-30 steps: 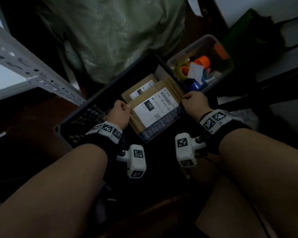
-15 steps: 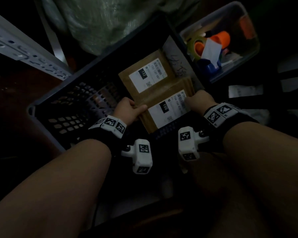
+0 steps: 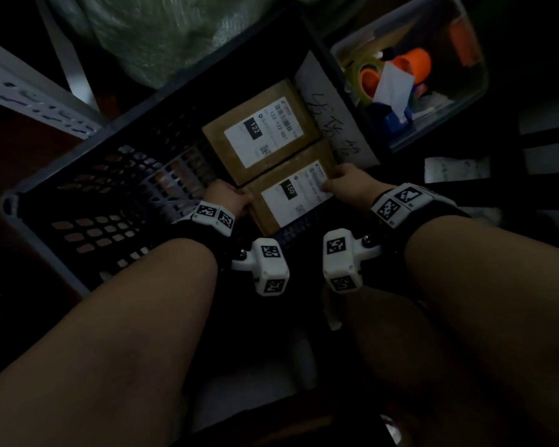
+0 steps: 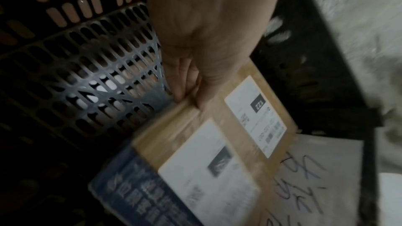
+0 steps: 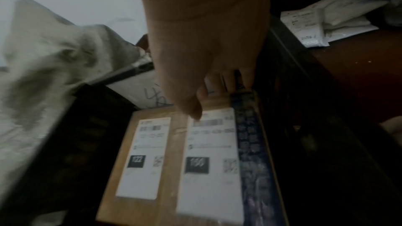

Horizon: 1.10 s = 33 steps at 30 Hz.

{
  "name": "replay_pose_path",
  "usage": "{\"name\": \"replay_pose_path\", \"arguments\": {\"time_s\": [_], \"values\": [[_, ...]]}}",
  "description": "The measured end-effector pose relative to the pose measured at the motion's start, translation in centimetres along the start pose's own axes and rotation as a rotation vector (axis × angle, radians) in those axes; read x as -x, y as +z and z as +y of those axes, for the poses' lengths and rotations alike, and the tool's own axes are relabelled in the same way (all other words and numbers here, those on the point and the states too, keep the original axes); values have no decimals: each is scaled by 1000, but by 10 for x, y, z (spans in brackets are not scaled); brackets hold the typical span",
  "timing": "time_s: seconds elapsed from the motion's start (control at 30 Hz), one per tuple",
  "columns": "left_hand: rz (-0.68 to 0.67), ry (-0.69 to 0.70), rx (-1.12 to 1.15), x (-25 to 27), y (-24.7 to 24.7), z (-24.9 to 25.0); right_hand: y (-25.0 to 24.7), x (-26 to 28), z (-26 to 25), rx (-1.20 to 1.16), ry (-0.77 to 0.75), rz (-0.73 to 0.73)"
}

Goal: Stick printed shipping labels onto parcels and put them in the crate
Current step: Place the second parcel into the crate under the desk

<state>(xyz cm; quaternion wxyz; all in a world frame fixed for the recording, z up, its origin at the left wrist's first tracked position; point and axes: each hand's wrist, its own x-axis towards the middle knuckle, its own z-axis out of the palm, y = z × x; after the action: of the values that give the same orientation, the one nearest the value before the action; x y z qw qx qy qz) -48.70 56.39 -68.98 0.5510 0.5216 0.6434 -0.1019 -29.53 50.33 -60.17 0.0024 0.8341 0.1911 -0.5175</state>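
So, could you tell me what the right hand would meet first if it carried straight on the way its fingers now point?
Probably the white handwritten sheet leaning on the crate wall: the right hand grips the far edge of parcel 150 and points that way. Depth is unclear.

Dark slatted crate point(image 3: 88, 201), two labelled brown parcels point(image 3: 259, 137) side by side on its floor.

You hold a brown parcel point(image 3: 273, 201), white label point(image 3: 296, 196) reading 150, low inside the dark slotted crate point(image 3: 88, 175), just near of another labelled parcel point(image 3: 260, 130) marked 122 lying flat.
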Motion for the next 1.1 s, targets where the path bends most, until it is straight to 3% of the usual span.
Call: {"name": "replay_pose_path", "arguments": {"time_s": [0.1, 0.27, 0.43, 0.97, 1.1], "values": [[-7, 15, -91, -9, 10, 0, 6, -6, 0, 93, -18, -84], [18, 5, -56, -8, 9, 9, -1, -4, -1, 190, -108, 40], [39, 77, -29, 15, -9, 28, -10, 23, -8, 222, -167, 45], [220, 473, 129, 183, -102, 143, -67, 231, -32, 168, -497, 279], [266, 668, 207, 244, -123, 189, -85, 295, -33, 188, -593, 411]]}}
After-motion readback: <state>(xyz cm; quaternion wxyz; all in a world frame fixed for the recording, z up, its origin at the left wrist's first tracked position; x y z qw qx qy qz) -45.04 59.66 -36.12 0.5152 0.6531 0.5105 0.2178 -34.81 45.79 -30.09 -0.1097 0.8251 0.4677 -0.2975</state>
